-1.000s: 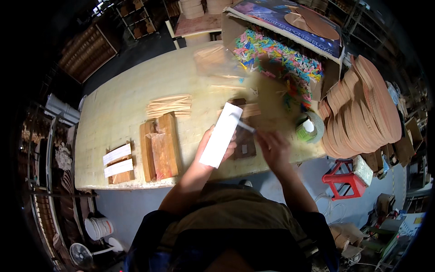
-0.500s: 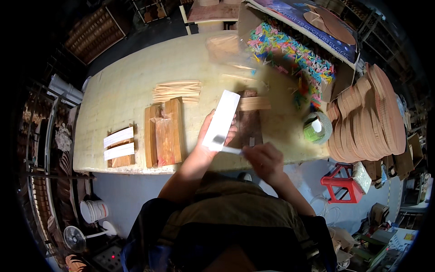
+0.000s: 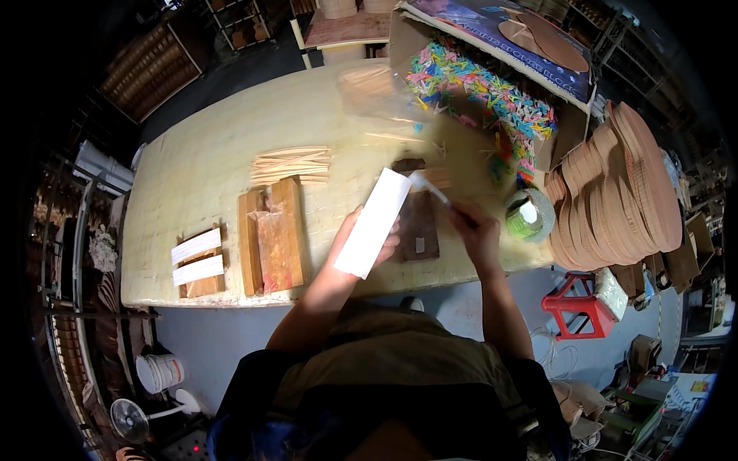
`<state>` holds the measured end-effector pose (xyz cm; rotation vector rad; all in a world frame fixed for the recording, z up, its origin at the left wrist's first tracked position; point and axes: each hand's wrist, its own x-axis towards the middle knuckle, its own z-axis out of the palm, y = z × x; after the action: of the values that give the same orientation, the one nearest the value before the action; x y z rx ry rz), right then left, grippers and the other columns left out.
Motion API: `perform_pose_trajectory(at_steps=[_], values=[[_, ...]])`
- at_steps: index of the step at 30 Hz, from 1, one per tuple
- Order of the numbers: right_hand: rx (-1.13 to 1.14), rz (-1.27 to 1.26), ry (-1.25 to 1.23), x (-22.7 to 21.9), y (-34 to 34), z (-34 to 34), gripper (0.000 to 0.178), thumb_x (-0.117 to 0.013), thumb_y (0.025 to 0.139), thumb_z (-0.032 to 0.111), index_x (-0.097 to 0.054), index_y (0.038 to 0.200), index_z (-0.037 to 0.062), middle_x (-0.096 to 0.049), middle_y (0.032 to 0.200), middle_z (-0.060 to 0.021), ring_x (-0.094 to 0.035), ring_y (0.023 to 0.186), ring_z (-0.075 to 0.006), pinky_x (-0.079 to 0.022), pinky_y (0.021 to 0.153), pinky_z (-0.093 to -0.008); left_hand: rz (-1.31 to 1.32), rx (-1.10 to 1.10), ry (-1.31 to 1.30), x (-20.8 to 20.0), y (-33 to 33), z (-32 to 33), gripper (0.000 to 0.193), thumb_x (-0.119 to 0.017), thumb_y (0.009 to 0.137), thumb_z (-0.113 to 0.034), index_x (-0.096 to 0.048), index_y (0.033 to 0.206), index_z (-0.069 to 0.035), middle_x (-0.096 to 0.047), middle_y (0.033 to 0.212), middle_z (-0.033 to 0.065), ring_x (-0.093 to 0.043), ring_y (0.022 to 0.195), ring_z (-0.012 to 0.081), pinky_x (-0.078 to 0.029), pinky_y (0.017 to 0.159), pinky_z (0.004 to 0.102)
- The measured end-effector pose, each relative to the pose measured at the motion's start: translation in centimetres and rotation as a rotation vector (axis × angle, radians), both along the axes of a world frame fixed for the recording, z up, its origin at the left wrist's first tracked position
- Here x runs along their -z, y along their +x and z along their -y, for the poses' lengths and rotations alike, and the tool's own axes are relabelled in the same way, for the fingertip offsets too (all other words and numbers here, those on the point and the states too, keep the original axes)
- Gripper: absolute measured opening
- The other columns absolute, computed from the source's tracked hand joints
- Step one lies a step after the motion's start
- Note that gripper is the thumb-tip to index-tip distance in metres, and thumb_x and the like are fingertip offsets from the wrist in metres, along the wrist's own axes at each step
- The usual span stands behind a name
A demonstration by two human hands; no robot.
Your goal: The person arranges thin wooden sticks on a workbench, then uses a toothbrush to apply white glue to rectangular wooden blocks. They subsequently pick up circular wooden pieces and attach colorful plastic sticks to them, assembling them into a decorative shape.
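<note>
My left hand is closed round a long white rectangular strip, tilted with its upper end to the right, fingers showing at its right edge. My right hand grips a slim pale brush. The brush's head lies at or just beside the strip's upper right corner; I cannot tell whether they touch. Behind my hands lies a dark brown block, with thin wooden strips across its far part.
Left on the table: a wooden channel-shaped block, a small holder with white strips, loose wooden sticks. Right: a round tub with green contents, a box of colourful clips, stacked curved wooden bodies, a red stool.
My right hand has moved the brush from the strip's near end up to its far end. The dark smudge or shadow on the strip's near end is gone. The view has shifted slightly.
</note>
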<state>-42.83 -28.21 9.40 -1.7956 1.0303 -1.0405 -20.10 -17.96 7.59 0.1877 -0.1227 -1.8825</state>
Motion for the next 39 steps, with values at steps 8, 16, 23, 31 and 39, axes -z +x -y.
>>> perform_pose_trajectory(at_steps=[8,16,23,31,39], values=[[-0.067,0.107,0.161,-0.1,1.7,-1.0,0.017,-0.067,0.087,0.011,-0.070,0.101,0.0022,-0.060,0.072,0.0014,-0.051,0.062,-0.0066,-0.042,0.056,-0.0224,0.111,-0.100,-0.046,-0.5,0.5,-2.7,0.057,-0.046,0.093,-0.047,-0.050,0.118,0.004,-0.051,0.094,0.0069,-0.044,0.072,0.0143,-0.038,0.059,0.0231],[0.096,0.188,0.430,0.4,-0.3,-2.7,0.024,-0.063,0.092,0.016,-0.066,0.108,-0.0014,-0.056,0.073,-0.0003,-0.041,0.052,-0.0021,-0.028,0.044,-0.0186,0.059,-0.698,0.106,6.4,11.3,-9.3,0.049,-0.053,0.089,-0.039,-0.053,0.122,-0.003,-0.062,0.107,0.0140,-0.063,0.087,0.0258,-0.056,0.075,0.0347],[0.062,0.238,0.509,1.2,0.4,-4.2,0.024,-0.060,0.093,0.015,-0.065,0.110,-0.0017,-0.055,0.072,-0.0008,-0.039,0.050,-0.0025,-0.027,0.044,-0.0192,0.114,-1.150,0.079,11.0,17.5,-9.3,0.044,-0.065,0.081,-0.029,-0.055,0.117,-0.005,-0.060,0.119,0.0107,-0.055,0.113,0.0271,-0.042,0.103,0.0435],[-0.005,0.279,0.487,1.4,0.8,-4.5,0.023,-0.059,0.093,0.014,-0.065,0.110,-0.0012,-0.056,0.072,-0.0014,-0.038,0.048,-0.0031,-0.026,0.043,-0.0201,-0.057,-1.198,0.032,13.7,19.3,-8.1,0.038,-0.064,0.070,-0.009,-0.059,0.107,-0.001,-0.061,0.116,0.0129,-0.054,0.113,0.0288,-0.040,0.105,0.0451],[0.096,0.375,0.524,3.5,-2.5,-5.0,0.024,-0.060,0.092,0.012,-0.063,0.112,-0.0018,-0.058,0.074,-0.0022,-0.042,0.049,-0.0042,-0.029,0.043,-0.0199,0.223,-1.318,0.361,14.7,16.4,-9.6,0.035,-0.056,0.077,0.001,-0.054,0.112,0.002,-0.059,0.107,0.0135,-0.055,0.108,0.0242,-0.047,0.097,0.0364]])
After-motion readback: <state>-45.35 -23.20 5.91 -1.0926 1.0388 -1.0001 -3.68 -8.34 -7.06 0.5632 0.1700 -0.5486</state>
